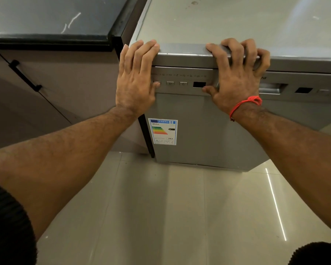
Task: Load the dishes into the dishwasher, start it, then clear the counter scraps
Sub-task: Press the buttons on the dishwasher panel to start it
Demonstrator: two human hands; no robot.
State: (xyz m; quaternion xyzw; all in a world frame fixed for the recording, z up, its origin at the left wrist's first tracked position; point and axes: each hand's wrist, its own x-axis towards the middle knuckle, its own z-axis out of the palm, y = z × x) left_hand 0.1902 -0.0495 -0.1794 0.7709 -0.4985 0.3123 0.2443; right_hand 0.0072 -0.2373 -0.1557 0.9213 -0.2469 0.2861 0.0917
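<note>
we see dishwasher (204, 129) door closed, stands on floor beside dark counter (46, 38) | L hand (136, 79) flat, fingers straight over top front-left corner, thumb on a panel btn | R hand (237, 77) fingers curled gripping top front edge

Counted in view: two hands, left (135, 83) and right (235, 81); two bare forearms; one red thread bracelet (245, 104) on the right wrist; two grey dishwashers, one (199, 131) directly ahead and a second (304, 104) partly visible at the right edge; one energy label (162, 131) on the nearer door; three small buttons (170, 83) visible in a row on its panel; one dark display window (199, 84) per machine, two in all; one recessed door handle (271, 88) visible; one dark-edged table (46, 20) at left; one black cabinet handle (25, 75) beneath it.
</note>
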